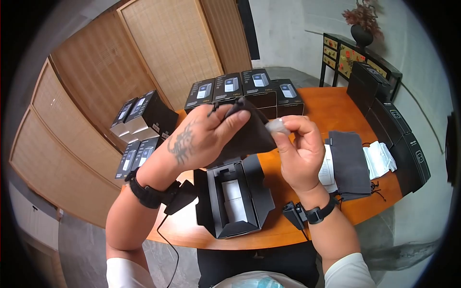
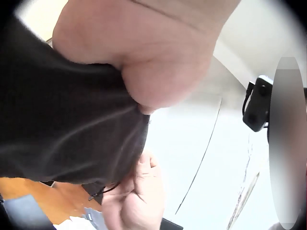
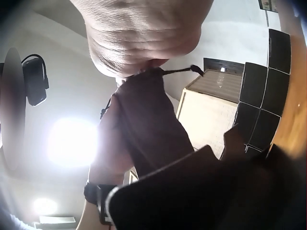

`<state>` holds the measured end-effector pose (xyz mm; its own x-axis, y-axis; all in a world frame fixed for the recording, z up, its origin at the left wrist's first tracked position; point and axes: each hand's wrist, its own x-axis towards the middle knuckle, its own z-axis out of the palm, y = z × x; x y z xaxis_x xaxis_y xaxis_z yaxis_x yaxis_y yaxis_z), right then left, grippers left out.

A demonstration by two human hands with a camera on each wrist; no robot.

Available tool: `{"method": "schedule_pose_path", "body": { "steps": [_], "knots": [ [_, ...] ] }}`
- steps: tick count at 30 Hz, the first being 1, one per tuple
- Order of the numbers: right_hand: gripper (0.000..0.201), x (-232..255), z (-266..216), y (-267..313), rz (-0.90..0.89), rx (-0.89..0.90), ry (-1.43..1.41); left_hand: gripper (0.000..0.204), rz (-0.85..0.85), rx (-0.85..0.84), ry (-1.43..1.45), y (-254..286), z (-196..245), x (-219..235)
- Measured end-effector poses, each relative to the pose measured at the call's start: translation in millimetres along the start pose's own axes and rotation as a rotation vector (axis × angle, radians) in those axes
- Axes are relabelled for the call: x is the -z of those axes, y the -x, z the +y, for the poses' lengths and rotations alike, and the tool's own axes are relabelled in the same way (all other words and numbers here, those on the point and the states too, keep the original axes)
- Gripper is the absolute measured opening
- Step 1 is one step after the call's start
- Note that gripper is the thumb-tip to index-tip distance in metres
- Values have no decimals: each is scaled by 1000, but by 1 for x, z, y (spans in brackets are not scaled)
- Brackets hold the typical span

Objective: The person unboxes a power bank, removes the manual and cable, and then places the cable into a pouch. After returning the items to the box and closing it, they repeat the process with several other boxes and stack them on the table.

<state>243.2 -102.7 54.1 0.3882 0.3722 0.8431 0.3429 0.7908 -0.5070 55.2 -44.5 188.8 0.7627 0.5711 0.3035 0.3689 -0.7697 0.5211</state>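
Above the wooden surface (image 1: 326,103), the left hand (image 1: 198,137) grips a dark drawstring pouch (image 1: 247,136) near its gathered top, fingers curled round the fabric and thumb laid over it. The right hand (image 1: 303,150) is at the other side of the pouch, thumb and forefinger closed in a pinch on a small whitish item (image 1: 277,126) against the pouch's edge; whether part of this item lies inside the fabric cannot be told. Both wrists wear black straps with a small device attached. The pouch is held in the air over and just behind an open black box (image 1: 203,194), whose flaps are spread outward; a white printed slip (image 1: 234,199) lies in its inner compartment. To the right on the surface, a flat dark grey pouch (image 1: 349,163) lies between white printed paper (image 1: 327,170) and a crumpled white bundle (image 1: 379,161), with black cords at its lower end. Four black printed boxes (image 1: 230,85) stand side by side along the far edge, a group of similar boxes (image 1: 156,113) sits at the left, and more black boxes (image 1: 401,144) line the right edge. Behind them stands a dark painted cabinet (image 1: 353,60) with a dark vase (image 1: 361,36) of reddish branches on top.
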Motion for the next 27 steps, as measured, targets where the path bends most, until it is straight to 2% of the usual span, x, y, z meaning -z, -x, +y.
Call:
{"method": "schedule_pose_path", "body": {
  "steps": [1,4,6,7,9,10,11,12,14,15,19,22,23,26,27],
  "knots": [
    [14,9,-1,-7,-119,109,154,42,7,3,-14,-4,5,0],
    [24,10,-9,-8,-207,138,128,43,6,23,-73,-10,27,5],
    [52,14,-4,-9,-236,105,8,42,-15,61,-40,-11,45,10],
    [58,10,-5,-7,-162,56,-87,40,21,8,-9,-10,44,10],
    [88,-4,-15,-8,-27,-70,-471,40,97,-146,93,-16,36,8],
    [91,-4,-16,-10,-48,-128,-568,41,136,-221,147,-17,36,7],
    [93,-4,-17,-12,-72,-189,-667,42,118,-74,245,-13,39,9],
    [96,-4,-17,-12,-93,-254,-766,42,108,-38,330,-13,41,8],
    [82,-5,-11,-3,-135,-357,-905,42,84,32,502,-15,41,6],
    [75,-5,-8,3,-152,-409,-973,41,69,10,620,-15,44,2],
    [47,5,-2,3,-182,-513,-1051,40,79,15,615,-14,31,-7],
    [37,0,-6,-3,-115,-470,-881,40,97,34,557,-11,29,-11],
    [35,-4,-11,-4,-54,-441,-931,40,87,29,573,-12,26,-11],
    [36,0,-13,-8,-68,-397,-1011,41,76,19,574,-12,30,-12],
    [36,2,-12,-8,-81,-403,-938,41,71,7,557,-14,29,-11]
  ]
}}
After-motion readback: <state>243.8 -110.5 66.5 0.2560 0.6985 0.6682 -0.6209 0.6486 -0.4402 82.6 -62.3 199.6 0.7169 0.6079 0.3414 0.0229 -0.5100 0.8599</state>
